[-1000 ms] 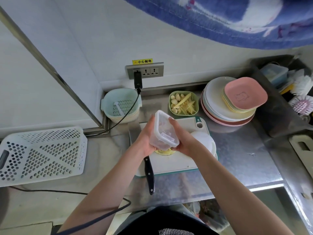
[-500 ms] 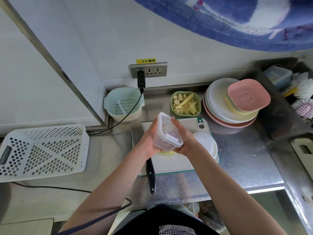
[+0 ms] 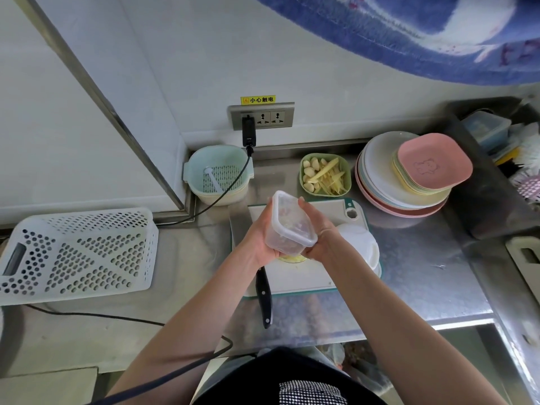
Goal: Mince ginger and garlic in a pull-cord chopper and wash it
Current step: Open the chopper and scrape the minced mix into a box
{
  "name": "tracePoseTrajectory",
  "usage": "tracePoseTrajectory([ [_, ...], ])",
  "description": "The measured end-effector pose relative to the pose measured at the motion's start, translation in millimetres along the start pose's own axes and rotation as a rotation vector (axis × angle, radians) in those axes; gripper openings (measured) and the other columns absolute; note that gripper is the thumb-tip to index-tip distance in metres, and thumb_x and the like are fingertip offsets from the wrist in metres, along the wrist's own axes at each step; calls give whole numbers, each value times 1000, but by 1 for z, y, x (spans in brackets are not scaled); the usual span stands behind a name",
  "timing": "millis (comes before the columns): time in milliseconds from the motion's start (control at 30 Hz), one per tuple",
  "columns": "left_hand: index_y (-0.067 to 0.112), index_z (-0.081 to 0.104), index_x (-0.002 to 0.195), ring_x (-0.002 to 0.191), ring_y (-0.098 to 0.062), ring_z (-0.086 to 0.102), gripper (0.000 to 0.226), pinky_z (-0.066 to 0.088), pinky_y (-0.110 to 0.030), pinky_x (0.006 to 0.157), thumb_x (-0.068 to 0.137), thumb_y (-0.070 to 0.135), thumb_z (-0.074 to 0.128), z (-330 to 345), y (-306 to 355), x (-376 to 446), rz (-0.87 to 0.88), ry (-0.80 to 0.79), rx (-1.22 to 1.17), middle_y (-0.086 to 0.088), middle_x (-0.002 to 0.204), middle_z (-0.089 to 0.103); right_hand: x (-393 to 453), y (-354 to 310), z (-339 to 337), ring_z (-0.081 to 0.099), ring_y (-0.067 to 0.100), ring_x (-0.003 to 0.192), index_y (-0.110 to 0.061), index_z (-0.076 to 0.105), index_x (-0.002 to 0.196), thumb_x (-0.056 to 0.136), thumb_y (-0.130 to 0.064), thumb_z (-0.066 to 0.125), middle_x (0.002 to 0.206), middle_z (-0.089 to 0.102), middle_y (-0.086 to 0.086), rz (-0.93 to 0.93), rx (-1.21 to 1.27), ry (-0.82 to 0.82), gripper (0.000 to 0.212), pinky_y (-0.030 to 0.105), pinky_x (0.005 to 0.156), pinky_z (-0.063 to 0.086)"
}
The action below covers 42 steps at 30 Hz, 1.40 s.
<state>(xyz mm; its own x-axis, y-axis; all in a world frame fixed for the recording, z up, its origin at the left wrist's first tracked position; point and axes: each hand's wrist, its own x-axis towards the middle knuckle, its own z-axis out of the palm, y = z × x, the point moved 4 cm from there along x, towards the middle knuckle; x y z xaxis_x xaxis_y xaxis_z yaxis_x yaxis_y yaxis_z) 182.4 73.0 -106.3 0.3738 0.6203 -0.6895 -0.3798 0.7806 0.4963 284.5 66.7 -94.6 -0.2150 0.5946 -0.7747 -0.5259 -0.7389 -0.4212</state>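
A white basket with holes (image 3: 76,252) lies at 9 o'clock on the steel counter (image 3: 423,276). A pale green strainer bowl (image 3: 219,175) sits at 11 o'clock, under a wall socket (image 3: 261,116) with a black plug (image 3: 248,131). A stack of plates (image 3: 409,176), pink on top, is at 2 o'clock.

head view — worn high, faces forward and down | close over steel counter (image 3: 409,276) | wide-angle, edges curved
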Motion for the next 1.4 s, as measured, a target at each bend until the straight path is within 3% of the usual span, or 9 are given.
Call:
tracePoseTrajectory([
  [200, 16, 76, 77, 71, -24, 70, 44, 57, -34, 63, 78, 58, 62, -1, -1, -3, -8, -55, -6, -7, 83, 72, -4, 0, 0, 70, 30, 62, -10, 64, 98, 77, -49, 72, 76, 73, 12, 12, -97, 122, 45, 40, 61, 58],
  [333, 14, 66, 117, 107, -33, 64, 62, 48, -50, 97, 86, 66, 49, -15, -5, -1, -26, -16, 147, -12, 116, 67, -10, -21, -11, 68, 28, 88, -8, 60, 116, 66, -47, 83, 105, 70, 11, -102, -323, 304, 68, 42, 82, 57],
  [467, 19, 75, 87, 77, -26, 68, 45, 55, -31, 62, 76, 61, 62, 1, -1, -5, 28, -32, 185, -9, 96, 70, -17, -39, -7, 62, 25, 87, -11, 65, 103, 74, -53, 74, 97, 66, 9, -140, -542, 267, 52, 40, 91, 52],
  [700, 23, 65, 81, 57, -14, 62, 25, 50, -24, 53, 95, 39, 51, -8, 18, -1, 150, 35, 274, 4, 67, 65, -43, -64, 50, 62, 8, 68, -16, 61, 89, 101, -35, 37, 79, 62, 3, -479, -507, -114, 34, 23, 67, 51],
  [867, 16, 61, 113, 78, -22, 65, 52, 57, -35, 57, 73, 47, 70, -17, 32, -12, 205, -189, -168, -9, 100, 64, -45, -65, 54, 62, 11, 70, -19, 66, 95, 98, -29, 46, 80, 67, -2, -691, -788, -57, 22, 24, 61, 51],
  [967, 16, 54, 115, 82, -25, 63, 44, 57, -33, 57, 91, 52, 47, -43, 41, -14, 237, -264, -299, -10, 109, 56, -28, -65, -6, 58, 17, 54, -7, 53, 112, 98, -25, 44, 74, 62, 6, -463, -1095, 406, 25, 28, 50, 48],
  [1100, 23, 53, 120, 90, -24, 61, 46, 57, -32, 60, 80, 46, 61, -72, 44, -22, 268, -273, -421, -8, 118, 52, -7, -2, -43, 62, 23, 45, 5, 39, 119, 102, -32, 33, 72, 62, 15, 79, -1128, 356, 41, 30, 45, 54],
  [1267, 20, 31, 147, 92, -22, 61, 88, 58, -31, 63, 70, 45, 67, -80, 38, -27, 259, -251, -397, -6, 120, 51, 12, 18, -44, 58, 27, 54, -4, 39, 123, 94, 0, 35, 86, 58, 20, -86, -1111, 378, 30, 34, 47, 53],
  [1400, 17, 34, 147, 102, -28, 58, 74, 57, -42, 77, 80, 45, 53, -88, 29, -23, 199, -146, -457, -10, 139, 45, 12, -2, -49, 59, 26, 46, -2, 41, 116, 95, -2, 35, 85, 58, 23, -168, -966, 471, 21, 32, 40, 51],
])
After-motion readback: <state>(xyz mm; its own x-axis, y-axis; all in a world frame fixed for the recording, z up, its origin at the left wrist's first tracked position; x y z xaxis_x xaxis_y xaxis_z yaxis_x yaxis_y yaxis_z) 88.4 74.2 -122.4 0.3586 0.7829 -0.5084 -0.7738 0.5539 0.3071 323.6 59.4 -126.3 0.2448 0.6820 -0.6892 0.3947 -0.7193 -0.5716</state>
